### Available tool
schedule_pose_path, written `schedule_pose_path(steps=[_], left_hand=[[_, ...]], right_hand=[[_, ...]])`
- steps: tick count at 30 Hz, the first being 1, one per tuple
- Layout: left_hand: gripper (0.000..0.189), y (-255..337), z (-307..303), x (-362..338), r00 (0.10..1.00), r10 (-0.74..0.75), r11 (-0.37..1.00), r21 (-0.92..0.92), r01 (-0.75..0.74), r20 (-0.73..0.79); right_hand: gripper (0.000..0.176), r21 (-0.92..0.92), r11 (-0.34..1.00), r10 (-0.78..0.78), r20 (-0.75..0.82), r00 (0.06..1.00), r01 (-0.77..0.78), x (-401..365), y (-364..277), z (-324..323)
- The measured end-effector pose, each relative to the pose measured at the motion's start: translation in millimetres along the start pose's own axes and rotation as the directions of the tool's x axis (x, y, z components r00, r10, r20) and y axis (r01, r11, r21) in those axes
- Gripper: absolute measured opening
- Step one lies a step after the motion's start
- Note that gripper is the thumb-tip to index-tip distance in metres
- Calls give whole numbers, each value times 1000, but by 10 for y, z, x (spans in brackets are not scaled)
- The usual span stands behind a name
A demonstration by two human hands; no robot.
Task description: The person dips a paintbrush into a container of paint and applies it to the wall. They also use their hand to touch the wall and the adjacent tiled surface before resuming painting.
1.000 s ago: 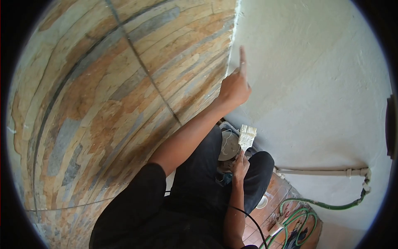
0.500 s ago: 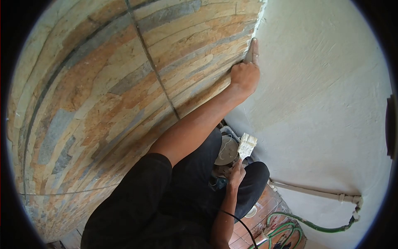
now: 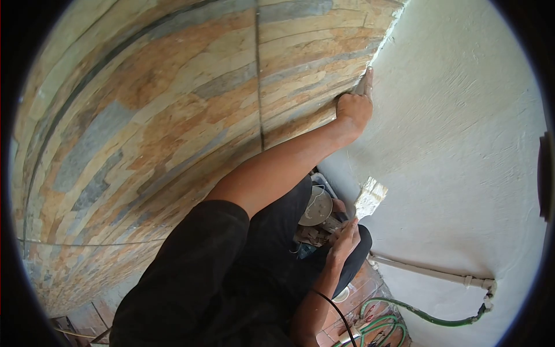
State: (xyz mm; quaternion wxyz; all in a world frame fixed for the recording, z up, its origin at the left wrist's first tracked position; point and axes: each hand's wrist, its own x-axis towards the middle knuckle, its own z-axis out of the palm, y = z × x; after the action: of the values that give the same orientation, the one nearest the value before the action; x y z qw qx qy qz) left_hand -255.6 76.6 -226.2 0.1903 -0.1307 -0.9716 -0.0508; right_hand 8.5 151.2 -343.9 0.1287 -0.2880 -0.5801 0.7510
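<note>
L hand [image 3: 354, 110] is up at the seam [image 3: 386, 40] where the stone cladding [image 3: 173, 115] meets the white plaster wall [image 3: 462, 144]. It's clenched, holding nothing, w/ only the index fingertip [image 3: 367, 78] out and pressed on the joint. R hand [image 3: 342, 246] is low by my knee, fingers wrapped round the handle of the brush [image 3: 369, 198].

Risks, as I judge them: the bristles look loaded w/ white and sit just off the wall and above my dark trousers, so a tilt or a flick could drip on the cloth or on the tin [image 3: 317, 206] below. My fingertip could also drag white onto the stone face if it slips left. My eyes are on the seam, not the brush, which makes a stray dab likelier.

Brush long axis runs lower-left to upper-right, tilted, not vertical. Handle end is down in my R hand; bristles point up and right twd the plaster, near it. Can't tell if they touch.
</note>
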Motion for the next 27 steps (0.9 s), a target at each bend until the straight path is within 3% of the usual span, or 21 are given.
schedule_pose_path(steps=[4,10,13,15,18,20,21,23,24,25,26,27], left_hand=[[69,-13,-169,-77,1000,-25,1000,5,25,-10],[74,-63,-574,-320,998,44,979,-202,-35,42],[67,-120,-592,-418,996,78,940,-330,-84,-32],[49,-133,-565,-514,997,25,874,-483,-60,-79],[34,-103,-359,-1002,983,-80,635,-752,178,166],[34,-53,149,-1451,978,-79,343,-916,209,194],[31,-23,242,-1692,979,-74,289,-935,205,192],[21,51,92,-2080,912,-27,-158,-903,400,409],[19,46,96,-2248,914,-65,-168,-907,386,400],[17,14,100,-2377,915,-103,-176,-912,369,390],[17,-37,77,-2467,919,-97,-167,-916,364,383],[16,-98,29,-2541,889,-162,-189,-898,398,428]], right_hand=[[40,26,997,-67,-14,998,68,8,-385,68],[40,117,973,-199,-3,980,198,-13,-775,33],[40,119,966,-237,31,971,231,-29,-931,98],[40,112,952,-293,77,953,284,-15,-1148,237],[38,81,920,-390,91,916,383,102,-1512,606],[37,139,892,-448,167,878,429,226,-1734,907],[36,147,886,-459,144,877,440,270,-1846,1144],[40,-12,818,-567,156,809,576,473,-1992,1514],[40,-8,815,-571,149,807,579,671,-1978,1682],[39,-206,618,-764,68,641,758,901,-1909,1836],[38,-410,369,-907,36,419,834,1048,-1846,1931],[38,-407,370,-909,25,416,835,1055,-1776,1976]])
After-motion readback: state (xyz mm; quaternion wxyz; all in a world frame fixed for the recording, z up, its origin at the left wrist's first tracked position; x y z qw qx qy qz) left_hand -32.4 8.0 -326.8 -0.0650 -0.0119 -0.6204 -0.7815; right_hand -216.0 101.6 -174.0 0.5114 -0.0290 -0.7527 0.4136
